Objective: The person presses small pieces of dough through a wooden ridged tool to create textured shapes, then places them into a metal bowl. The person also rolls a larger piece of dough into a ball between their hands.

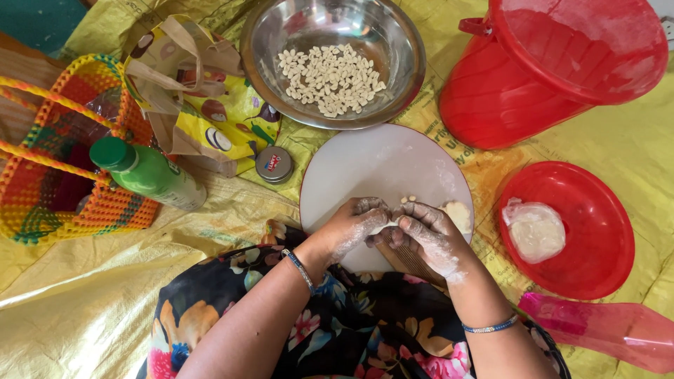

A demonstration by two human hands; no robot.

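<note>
Floury fingers (385,223) of the left hand (354,226) and right hand (425,235) pinch a small dough piece (388,224) between them over the white round board (365,168); it looks soft, light and sticky, best held by the fingertips. The steel bowl (400,42) holds shaped pellets (330,77); the red lid (597,260) holds what seems bagged dough (535,230).

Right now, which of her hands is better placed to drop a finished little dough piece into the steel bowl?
The left hand, probably. It sits on the steel bowl's side with a clear path across the white board. The right hand lies nearer the dough lump and red lid.
</note>
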